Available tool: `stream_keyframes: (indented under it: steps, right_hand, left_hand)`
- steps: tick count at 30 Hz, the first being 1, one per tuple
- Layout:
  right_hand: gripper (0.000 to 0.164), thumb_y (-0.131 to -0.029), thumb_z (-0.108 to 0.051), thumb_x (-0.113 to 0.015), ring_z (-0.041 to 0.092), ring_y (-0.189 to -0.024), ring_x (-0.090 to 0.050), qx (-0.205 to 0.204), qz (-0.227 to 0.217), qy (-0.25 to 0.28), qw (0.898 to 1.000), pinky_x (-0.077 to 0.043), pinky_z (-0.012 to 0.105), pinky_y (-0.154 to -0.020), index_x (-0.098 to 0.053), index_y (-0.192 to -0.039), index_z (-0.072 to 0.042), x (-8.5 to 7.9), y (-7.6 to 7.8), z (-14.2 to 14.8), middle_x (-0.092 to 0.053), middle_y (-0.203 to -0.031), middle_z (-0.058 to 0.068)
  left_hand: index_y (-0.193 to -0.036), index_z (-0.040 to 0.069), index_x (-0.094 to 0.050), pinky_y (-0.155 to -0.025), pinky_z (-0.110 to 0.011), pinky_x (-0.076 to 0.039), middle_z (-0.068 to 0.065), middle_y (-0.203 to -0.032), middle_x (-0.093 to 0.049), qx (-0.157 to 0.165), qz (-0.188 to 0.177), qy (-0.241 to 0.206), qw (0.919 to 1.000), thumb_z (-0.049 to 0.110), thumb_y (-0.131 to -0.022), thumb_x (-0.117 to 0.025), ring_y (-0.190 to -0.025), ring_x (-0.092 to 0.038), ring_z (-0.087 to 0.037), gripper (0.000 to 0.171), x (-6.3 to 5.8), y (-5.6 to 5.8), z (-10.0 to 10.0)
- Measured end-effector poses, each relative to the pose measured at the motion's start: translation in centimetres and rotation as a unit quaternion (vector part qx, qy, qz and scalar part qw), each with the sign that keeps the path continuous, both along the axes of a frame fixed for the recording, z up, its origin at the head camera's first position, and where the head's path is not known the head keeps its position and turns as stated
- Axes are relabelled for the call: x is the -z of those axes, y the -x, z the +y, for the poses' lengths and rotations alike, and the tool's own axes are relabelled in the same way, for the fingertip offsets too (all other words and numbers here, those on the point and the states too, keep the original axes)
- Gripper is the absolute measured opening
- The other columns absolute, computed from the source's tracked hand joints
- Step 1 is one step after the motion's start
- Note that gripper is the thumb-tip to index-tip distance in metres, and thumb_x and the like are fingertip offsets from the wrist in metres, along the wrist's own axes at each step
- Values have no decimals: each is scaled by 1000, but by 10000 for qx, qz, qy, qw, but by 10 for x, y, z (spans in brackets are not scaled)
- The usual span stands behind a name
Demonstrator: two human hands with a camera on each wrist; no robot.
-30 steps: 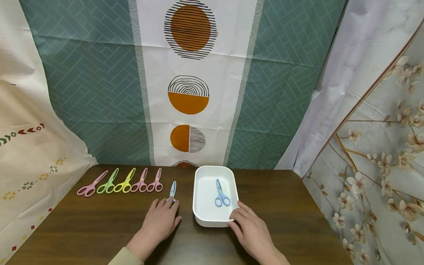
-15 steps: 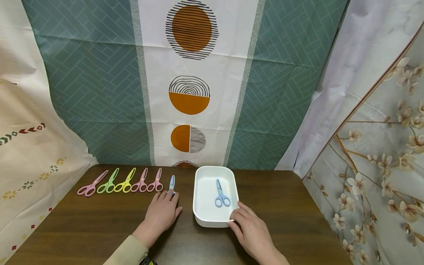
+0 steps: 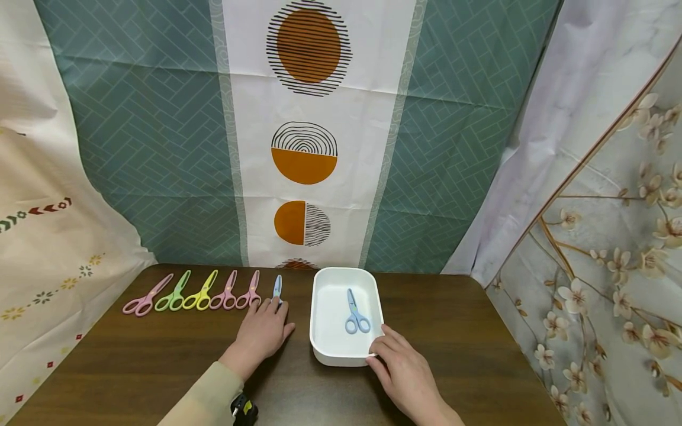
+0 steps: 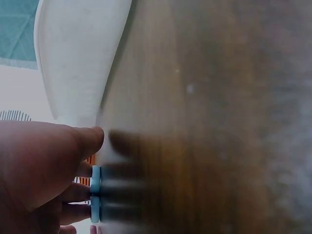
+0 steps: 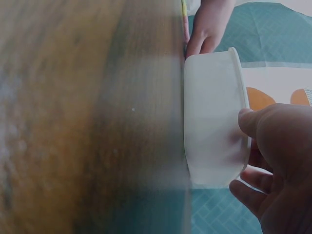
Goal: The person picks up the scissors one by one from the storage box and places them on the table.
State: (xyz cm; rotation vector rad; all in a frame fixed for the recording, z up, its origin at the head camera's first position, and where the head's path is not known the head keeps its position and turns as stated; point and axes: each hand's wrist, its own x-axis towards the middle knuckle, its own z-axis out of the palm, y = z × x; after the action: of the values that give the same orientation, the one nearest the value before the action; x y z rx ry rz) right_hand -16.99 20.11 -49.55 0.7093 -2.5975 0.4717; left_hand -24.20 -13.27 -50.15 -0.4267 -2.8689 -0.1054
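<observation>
My left hand (image 3: 261, 332) lies over a pair of light blue scissors (image 3: 277, 285) at the right end of a row. Its fingertips press down on the handle loops, and the blade points to the back of the table. From the left wrist view, the blue loops (image 4: 95, 181) lie flat under the fingertips, with the thumb apart. My right hand (image 3: 406, 370) grips the near right corner of a white plastic bin (image 3: 341, 360), thumb outside and fingers over the rim. Inside the bin lies another pair of blue scissors (image 3: 351, 302).
Left of my left hand, pink scissors (image 3: 160, 287), green scissors (image 3: 179, 290), yellow scissors (image 3: 207, 287) and two more pink pairs stand in line, blades to the back. The brown table (image 3: 133, 361) ends at a patterned cloth (image 3: 303, 248).
My left hand has slid the blue scissors away across the table, level with the row of scissors. The right hand and the bin have stayed in place.
</observation>
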Motion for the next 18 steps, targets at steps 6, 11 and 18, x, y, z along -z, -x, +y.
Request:
stream_keyframes:
  steps: [6, 11, 18]
  right_hand:
    - [17, -98, -24, -86, 26, -144, -60, -22, 33, 3, 10000, -59, 45, -106, -70, -95, -26, 0, 0, 0, -73, -112, -11]
    - [17, -98, -23, -86, 26, -144, -60, -59, 89, 30, 9999, -59, 45, -105, -70, -95, -26, 0, 0, 0, -72, -112, -11]
    - [16, -99, -25, -85, 26, -145, -60, -44, 104, -17, 9999, -59, 46, -105, -70, -96, -27, 0, 0, 0, -73, -111, -13]
  left_hand:
    - [-145, -3, -65, -119, -68, -39, -28, -151, -61, -170, -279, 35, 9995, 36, -108, -72, -141, -58, -48, 54, -7, 5, 3]
    - [-145, -2, -65, -117, -70, -39, -28, -151, -61, -197, -272, -15, 9994, 38, -106, -73, -141, -57, -48, 56, -3, 12, 3]
    - [-143, -2, -65, -115, -69, -41, -28, -149, -61, -197, -225, -67, 9995, 37, -105, -75, -138, -58, -47, 55, -1, 14, 2]
